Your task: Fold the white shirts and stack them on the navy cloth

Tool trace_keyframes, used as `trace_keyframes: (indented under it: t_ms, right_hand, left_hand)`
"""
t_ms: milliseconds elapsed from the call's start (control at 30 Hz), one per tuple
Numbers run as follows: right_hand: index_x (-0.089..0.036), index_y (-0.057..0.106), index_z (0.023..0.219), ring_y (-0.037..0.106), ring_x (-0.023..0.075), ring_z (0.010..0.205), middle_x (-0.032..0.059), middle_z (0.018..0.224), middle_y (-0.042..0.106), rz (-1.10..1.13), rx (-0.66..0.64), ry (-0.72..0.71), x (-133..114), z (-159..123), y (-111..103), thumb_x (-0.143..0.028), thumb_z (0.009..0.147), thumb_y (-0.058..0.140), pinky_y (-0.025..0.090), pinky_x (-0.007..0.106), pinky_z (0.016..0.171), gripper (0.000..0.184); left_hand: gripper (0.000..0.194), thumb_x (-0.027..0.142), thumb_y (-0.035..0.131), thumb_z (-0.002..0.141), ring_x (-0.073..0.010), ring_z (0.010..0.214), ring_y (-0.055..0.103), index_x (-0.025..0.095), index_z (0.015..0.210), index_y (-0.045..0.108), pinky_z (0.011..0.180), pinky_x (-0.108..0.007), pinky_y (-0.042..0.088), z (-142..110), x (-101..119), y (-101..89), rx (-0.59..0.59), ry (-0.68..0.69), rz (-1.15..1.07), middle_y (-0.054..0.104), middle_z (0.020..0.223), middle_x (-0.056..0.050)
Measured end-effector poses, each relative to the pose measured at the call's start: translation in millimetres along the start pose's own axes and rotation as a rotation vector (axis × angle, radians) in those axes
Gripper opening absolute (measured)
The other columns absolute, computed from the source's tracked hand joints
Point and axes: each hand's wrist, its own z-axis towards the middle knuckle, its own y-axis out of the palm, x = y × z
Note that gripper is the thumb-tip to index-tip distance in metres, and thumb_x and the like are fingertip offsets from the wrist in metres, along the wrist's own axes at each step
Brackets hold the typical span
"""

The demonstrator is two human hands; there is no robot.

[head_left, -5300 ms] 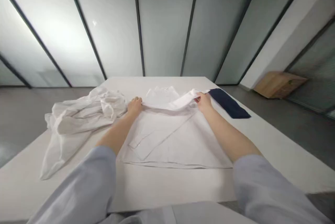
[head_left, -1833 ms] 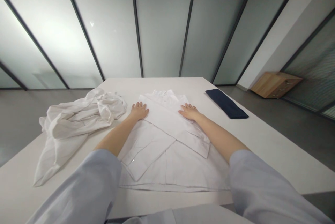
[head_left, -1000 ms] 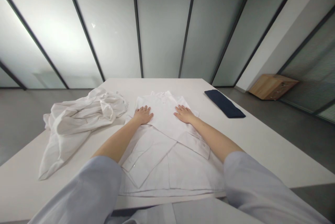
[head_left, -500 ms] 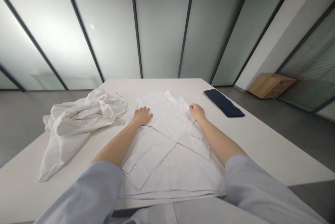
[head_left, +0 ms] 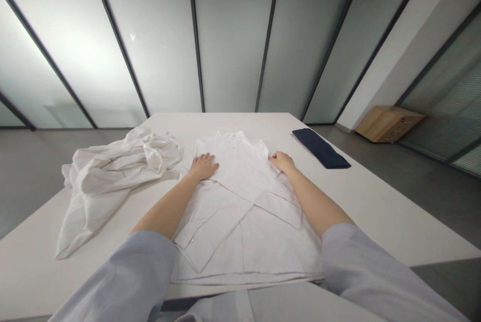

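Observation:
A white shirt [head_left: 240, 231] lies spread on the table, its sleeves folded across the body and its collar at the far end. My left hand [head_left: 203, 166] rests flat on the shirt's upper left, fingers spread. At the upper right edge, my right hand [head_left: 282, 161] is closed in a pinch on the shirt's fabric near the shoulder. Both forearms reach along the shirt's sides.
The white table [head_left: 353, 211] carries a crumpled white garment [head_left: 120, 166] on the left and a folded dark navy cloth [head_left: 321, 148] on the right. Beyond stand frosted glass panels [head_left: 233, 36]. A wooden cabinet [head_left: 391, 124] stands on the floor at right.
My right hand has shifted slightly left and now pinches the shirt's edge, drawing it inward a little. My left hand stays in place.

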Motion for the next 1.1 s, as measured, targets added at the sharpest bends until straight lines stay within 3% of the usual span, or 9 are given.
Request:
trace_keyframes:
  t_ms: [433, 567, 667, 767, 833, 933, 1033, 1100]
  right_hand:
    - [-0.016, 0.07, 0.106, 0.064, 0.0264, 0.104, 0.0158, 0.109, 0.069, -0.076, 0.077, 0.043, 1, -1, 2, -0.03, 0.094, 0.038, 0.047, 0.034, 0.08, 0.036]
    - [-0.017, 0.064, 0.116, 0.063, 0.0261, 0.105, 0.0159, 0.114, 0.067, -0.065, 0.083, 0.044, 3, -2, 2, -0.027, 0.094, 0.038, 0.046, 0.034, 0.082, 0.035]
    - [-0.016, 0.055, 0.13, 0.058, 0.027, 0.113, 0.016, 0.125, 0.061, -0.073, 0.19, -0.059, 0, -6, 1, -0.029, 0.095, 0.036, 0.043, 0.037, 0.091, 0.041]
    - [-0.015, 0.046, 0.139, 0.046, 0.0272, 0.127, 0.0148, 0.141, 0.05, -0.084, 0.255, -0.289, -8, -10, 4, -0.035, 0.096, 0.037, 0.035, 0.038, 0.103, 0.048]
    - [-0.017, 0.042, 0.143, 0.037, 0.0265, 0.135, 0.0132, 0.149, 0.04, -0.101, 0.169, -0.413, -14, -11, 10, -0.039, 0.096, 0.038, 0.03, 0.038, 0.108, 0.051]
    - [-0.018, 0.041, 0.144, 0.031, 0.0267, 0.14, 0.0126, 0.154, 0.034, -0.143, -0.02, -0.449, -20, -13, 19, -0.046, 0.097, 0.035, 0.026, 0.039, 0.111, 0.055]
    - [-0.019, 0.042, 0.144, 0.032, 0.027, 0.14, 0.0131, 0.153, 0.034, -0.18, -0.074, -0.437, -23, -15, 18, -0.049, 0.097, 0.032, 0.027, 0.041, 0.111, 0.056]
    - [-0.019, 0.048, 0.14, 0.04, 0.0281, 0.135, 0.0145, 0.148, 0.042, -0.229, -0.079, -0.463, -27, -16, 11, -0.048, 0.096, 0.035, 0.029, 0.043, 0.108, 0.054]
  left_hand:
    - [0.056, 0.051, 0.031, 0.095, -0.0276, 0.141, 0.03, 0.025, 0.143, 0.038, 0.111, -0.044, 0.027, 1, 0, -0.5, -0.018, -0.009, -0.002, 0.031, 0.156, -0.01]
    - [0.056, 0.052, 0.031, 0.095, -0.0278, 0.141, 0.03, 0.025, 0.143, 0.038, 0.111, -0.044, 0.027, 1, 0, 0.0, -0.015, -0.01, 0.002, 0.031, 0.156, -0.009]
    - [0.056, 0.051, 0.029, 0.095, -0.0278, 0.141, 0.03, 0.025, 0.144, 0.036, 0.112, -0.045, 0.026, 0, 1, -0.7, -0.021, -0.013, 0.012, 0.031, 0.156, -0.009]
    - [0.06, 0.052, 0.027, 0.095, -0.0281, 0.144, 0.025, 0.023, 0.148, 0.03, 0.113, -0.046, 0.023, 0, 4, -1.3, -0.04, -0.015, 0.026, 0.026, 0.158, -0.011]
    - [0.064, 0.053, 0.024, 0.095, -0.0289, 0.146, 0.019, 0.021, 0.151, 0.025, 0.113, -0.049, 0.021, 0, 5, -1.1, -0.064, -0.007, 0.035, 0.019, 0.16, -0.012]
    - [0.064, 0.053, 0.021, 0.096, -0.029, 0.146, 0.017, 0.021, 0.151, 0.024, 0.113, -0.051, 0.02, -1, 6, -1.2, -0.103, 0.013, 0.051, 0.017, 0.16, -0.012]
    - [0.061, 0.054, 0.024, 0.095, -0.0295, 0.143, 0.027, 0.023, 0.148, 0.031, 0.109, -0.051, 0.026, -1, 6, -6.5, -0.101, 0.034, 0.07, 0.026, 0.157, -0.013]
    - [0.061, 0.057, 0.028, 0.093, -0.0306, 0.137, 0.036, 0.022, 0.143, 0.039, 0.105, -0.049, 0.034, 1, 7, -15.6, -0.121, 0.052, 0.082, 0.035, 0.153, -0.014]
